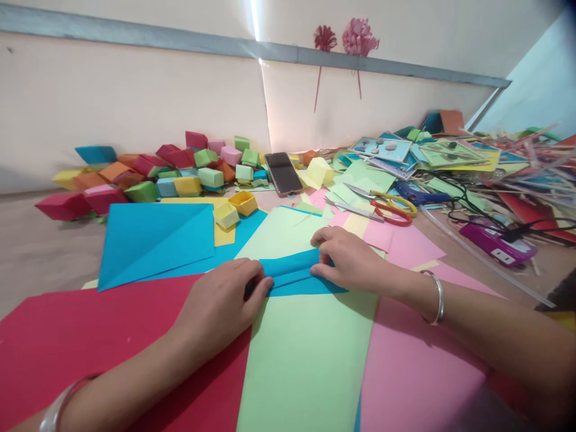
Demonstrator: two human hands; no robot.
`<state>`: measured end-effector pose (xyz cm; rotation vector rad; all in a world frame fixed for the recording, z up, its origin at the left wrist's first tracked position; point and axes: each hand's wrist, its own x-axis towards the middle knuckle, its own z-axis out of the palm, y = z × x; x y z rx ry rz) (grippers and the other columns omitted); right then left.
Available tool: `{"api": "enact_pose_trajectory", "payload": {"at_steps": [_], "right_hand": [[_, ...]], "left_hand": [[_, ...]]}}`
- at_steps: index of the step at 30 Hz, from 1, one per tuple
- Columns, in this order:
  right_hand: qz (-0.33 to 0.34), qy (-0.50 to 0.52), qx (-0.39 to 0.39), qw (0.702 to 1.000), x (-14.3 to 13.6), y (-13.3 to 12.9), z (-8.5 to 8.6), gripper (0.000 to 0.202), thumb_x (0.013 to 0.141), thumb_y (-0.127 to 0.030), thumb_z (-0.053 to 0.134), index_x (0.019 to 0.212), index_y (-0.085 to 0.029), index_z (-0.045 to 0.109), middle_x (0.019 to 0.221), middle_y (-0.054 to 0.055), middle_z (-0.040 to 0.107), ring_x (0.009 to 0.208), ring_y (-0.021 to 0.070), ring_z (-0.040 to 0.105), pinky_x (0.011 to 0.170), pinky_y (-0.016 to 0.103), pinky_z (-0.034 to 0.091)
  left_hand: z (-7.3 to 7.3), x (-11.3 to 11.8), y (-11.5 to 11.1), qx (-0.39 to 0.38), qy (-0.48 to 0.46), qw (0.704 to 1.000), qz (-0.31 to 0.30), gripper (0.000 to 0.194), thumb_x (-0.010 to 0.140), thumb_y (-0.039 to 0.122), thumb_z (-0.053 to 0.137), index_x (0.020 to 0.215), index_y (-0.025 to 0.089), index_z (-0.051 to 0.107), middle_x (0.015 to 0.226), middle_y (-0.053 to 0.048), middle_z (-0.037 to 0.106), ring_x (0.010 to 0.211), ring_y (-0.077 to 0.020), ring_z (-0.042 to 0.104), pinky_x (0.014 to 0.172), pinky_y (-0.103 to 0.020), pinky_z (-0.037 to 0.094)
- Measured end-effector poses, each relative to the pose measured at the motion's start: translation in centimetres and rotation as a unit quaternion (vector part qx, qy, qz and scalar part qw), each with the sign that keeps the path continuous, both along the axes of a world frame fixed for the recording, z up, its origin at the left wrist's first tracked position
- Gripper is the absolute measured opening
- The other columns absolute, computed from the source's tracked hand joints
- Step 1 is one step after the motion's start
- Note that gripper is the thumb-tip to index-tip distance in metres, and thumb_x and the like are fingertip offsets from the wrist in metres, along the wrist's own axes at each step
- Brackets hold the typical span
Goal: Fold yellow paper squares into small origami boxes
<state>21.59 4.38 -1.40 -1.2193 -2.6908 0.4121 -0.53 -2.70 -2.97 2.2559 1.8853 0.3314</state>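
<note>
A blue paper (292, 272) with a folded strip along its far side lies over a light green sheet (310, 360). At its left end my left hand (225, 294) pinches the fold between thumb and curled fingers. My right hand (344, 258) grips the other end of the fold in the same way. Under my left forearm is a large red sheet (103, 336), and pink sheets (414, 366) lie beneath my right forearm. Another blue sheet (157, 240) with a diagonal crease rests beyond my left hand.
Folded paper boxes (180, 168) in many colours are heaped at the back left, beside a phone (283, 174). Scissors (391, 210), a blue glue gun (420, 195) and a purple power strip (497, 240) with black cables are on the right. Paper scraps and sticks are piled behind them.
</note>
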Motion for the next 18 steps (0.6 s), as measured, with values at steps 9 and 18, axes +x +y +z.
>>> {"api": "enact_pose_trajectory", "payload": {"at_steps": [9,18], "right_hand": [[-0.02,-0.006,0.011,1.0,-0.08,0.19,0.08,0.026,0.081,-0.031,0.069,0.062,-0.014,0.064,0.112,0.009,0.066,0.101,0.0236,0.058,0.074,0.031,0.042],[-0.005,-0.019,-0.006,1.0,-0.01,0.73,0.32,0.029,0.081,-0.033,0.072,0.061,-0.013,0.066,0.113,0.008,0.064,0.096,0.0196,0.058,0.072,0.029,0.041]], "left_hand": [[0.09,0.01,0.31,-0.019,0.013,1.0,0.008,0.031,0.089,0.043,0.038,0.071,0.021,0.05,0.071,-0.005,0.058,0.067,-0.0222,0.052,0.055,-0.029,0.028],[-0.12,-0.08,0.27,-0.013,0.028,1.0,0.004,0.03,0.09,0.043,0.038,0.074,0.021,0.052,0.075,-0.007,0.06,0.07,-0.0237,0.054,0.056,-0.03,0.031]]}}
